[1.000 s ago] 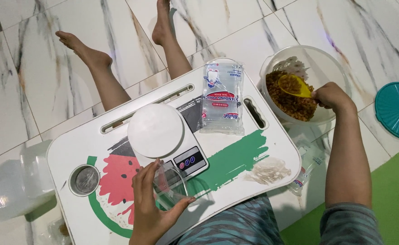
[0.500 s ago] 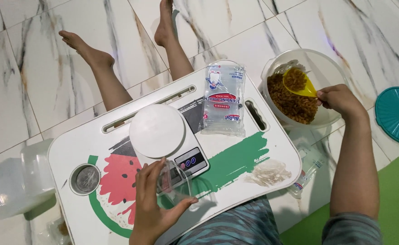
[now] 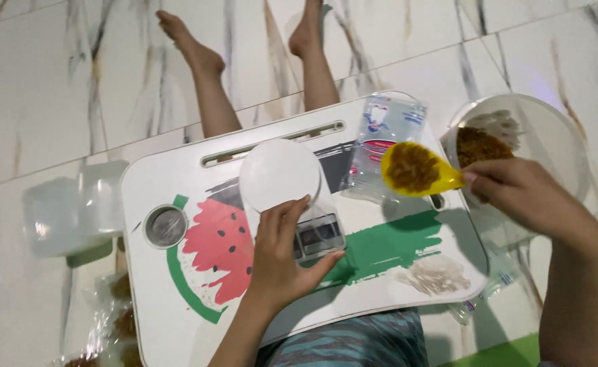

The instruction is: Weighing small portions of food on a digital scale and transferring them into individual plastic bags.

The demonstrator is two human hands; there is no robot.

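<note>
Head view: our right hand (image 3: pixel 526 197) grips yellow scoop (image 3: pixel 416 169), pointing left toward scale (image 3: pixel 286 187); left hand (image 3: pixel 282 255) clutches clear bag there.

Your lap tray (image 3: pixel 176 340) is white, printed with a red watermelon slice (image 3: pixel 220 248) that has black seeds and a green rind, plus a broad green brushstroke (image 3: pixel 387 245) to the right. The round scale platform (image 3: pixel 278 175) on it is plain white. The scoop (image 3: pixel 418 170) in your right hand (image 3: pixel 523 197) is bright yellow, filled with brown crumbs. The clear bowl (image 3: pixel 557 146) on the right shows more brown. The floor tiles (image 3: pixel 54 88) are white marble with grey and rust veins. Your near garment (image 3: pixel 353 343) is striped teal and grey.
</note>
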